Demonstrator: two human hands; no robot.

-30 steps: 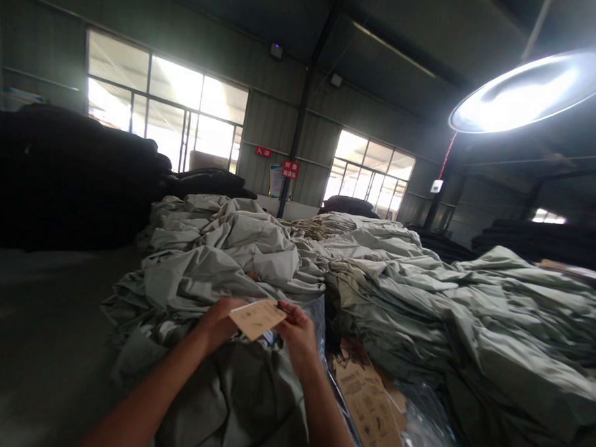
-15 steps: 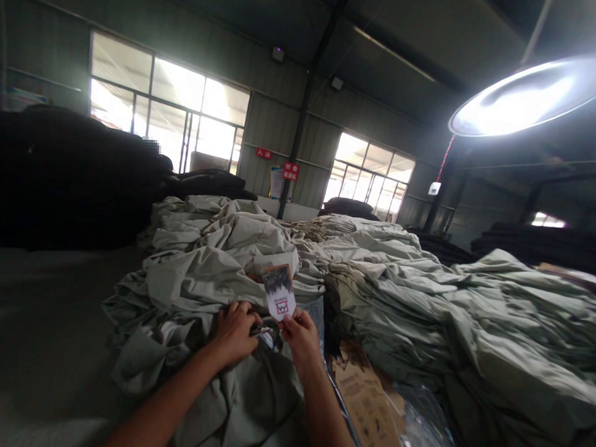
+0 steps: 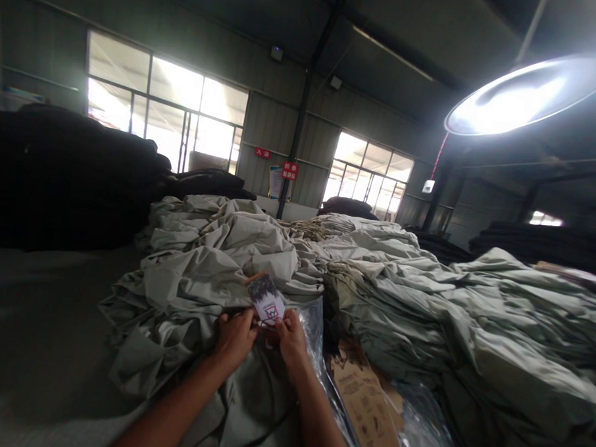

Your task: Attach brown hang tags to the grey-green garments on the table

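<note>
My right hand pinches the lower corner of a printed card, dark at its top and white with a red-framed logo at its bottom. Close against the card's lower left edge is my left hand, its fingers closed in a pinch; what they hold is partly hidden, though a thin dark strand shows near the fingertips. Both hands are above a heap of grey-green fabric. A clear plastic bag lies just right of my right hand.
Brown printed cardboard sheets and more clear plastic lie at the lower right. A larger pile of grey-green fabric spreads to the right. Dark stacks stand at the left, and a bright lamp hangs at upper right.
The card has moved left and down and tilted further left. My left hand has closed in beside it, and my right hand has shifted slightly left.
</note>
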